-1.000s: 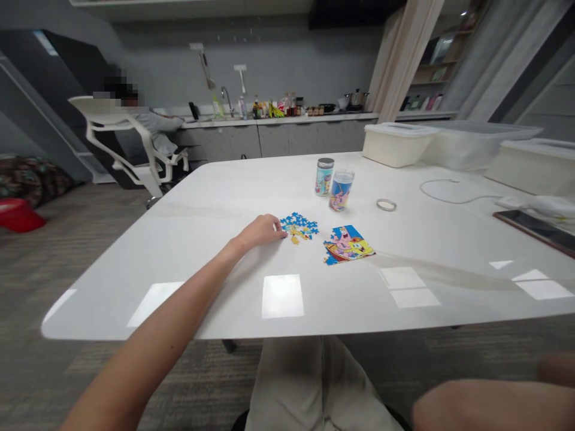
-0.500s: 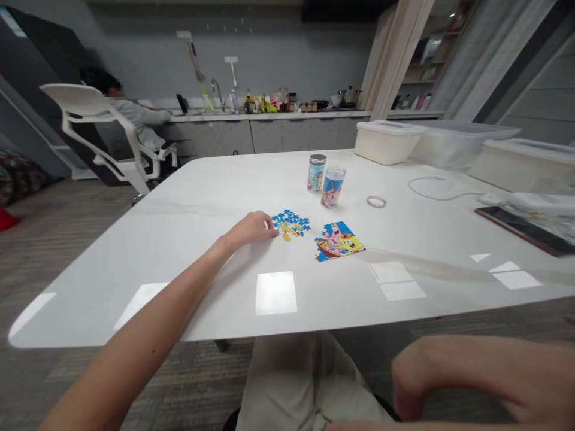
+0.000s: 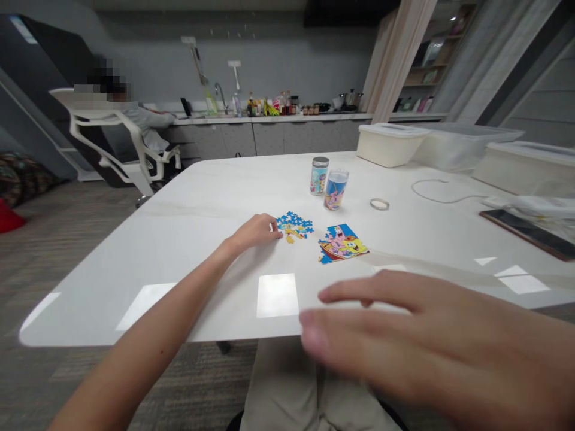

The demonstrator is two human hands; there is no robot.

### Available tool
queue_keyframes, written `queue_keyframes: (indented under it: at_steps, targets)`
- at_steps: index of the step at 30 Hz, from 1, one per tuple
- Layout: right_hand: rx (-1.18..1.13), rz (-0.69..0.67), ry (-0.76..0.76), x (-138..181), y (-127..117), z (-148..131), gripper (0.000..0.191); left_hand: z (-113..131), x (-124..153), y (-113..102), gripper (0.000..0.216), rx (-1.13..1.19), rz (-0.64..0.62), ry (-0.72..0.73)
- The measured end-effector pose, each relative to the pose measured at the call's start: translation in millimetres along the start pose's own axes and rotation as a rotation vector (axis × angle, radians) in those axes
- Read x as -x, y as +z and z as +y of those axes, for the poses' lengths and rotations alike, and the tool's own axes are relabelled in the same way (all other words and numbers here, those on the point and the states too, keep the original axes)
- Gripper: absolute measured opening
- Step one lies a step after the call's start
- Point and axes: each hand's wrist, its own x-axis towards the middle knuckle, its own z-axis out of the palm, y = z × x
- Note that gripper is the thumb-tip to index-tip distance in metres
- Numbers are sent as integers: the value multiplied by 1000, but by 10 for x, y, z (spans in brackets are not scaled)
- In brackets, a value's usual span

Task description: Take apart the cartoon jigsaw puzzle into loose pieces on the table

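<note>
At the left edge of a pile of loose jigsaw pieces (image 3: pixel 294 225), blue and yellow, my left hand (image 3: pixel 259 230) rests on the table with its fingers curled in. A tiny dark bit shows at its fingertips, too small to name. Beside the pile lies a partly joined jigsaw (image 3: pixel 344 242) with a pink starfish and a yellow cartoon figure; its left edge is ragged. My right hand (image 3: pixel 404 335) is held close to the camera over the table's front edge, slightly blurred, its fingers stretched and apart with nothing in them.
Behind the jigsaw stand a printed tin with a metal lid (image 3: pixel 319 176) and a clear printed cup (image 3: pixel 336 190). A ring (image 3: pixel 380 204) lies to their right. Farther right are a phone (image 3: pixel 530 232), a cable (image 3: pixel 431 194) and plastic boxes (image 3: pixel 390 143). A person sits at the back left.
My right hand has risen from below the table edge and reached forward and left, its fingers stretching out. My left hand stays by the loose pieces. The view has shifted slightly.
</note>
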Motion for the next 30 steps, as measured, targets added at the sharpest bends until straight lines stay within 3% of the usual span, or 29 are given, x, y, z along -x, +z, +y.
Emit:
queue_keyframes:
  at_steps: [2, 6, 9, 11, 16, 24, 30]
  targets:
    - [74, -30, -14, -127, 73, 328, 60, 26, 3, 18, 22, -6, 19, 17]
    - [195, -178, 157, -432, 308, 1264, 50, 90, 13, 44, 20, -6, 49, 45]
    - [261, -166, 188, -538, 509, 1829, 43, 138, 35, 54, 18, 4, 20, 151]
    - [267, -107, 184, -521, 642, 2031, 39, 177, 62, 66, 17, 3, -38, 263]
    - [146, 93, 116, -343, 811, 2074, 34, 336, 160, 168, 15, -3, -148, 446]
    - [-88, -125, 37, -288, 659, 1761, 15, 522, 174, 319, 34, -56, -181, 460]
    - [-143, -199, 93, -258, 643, 1727, 11, 551, 80, 406, 43, -179, -83, 535]
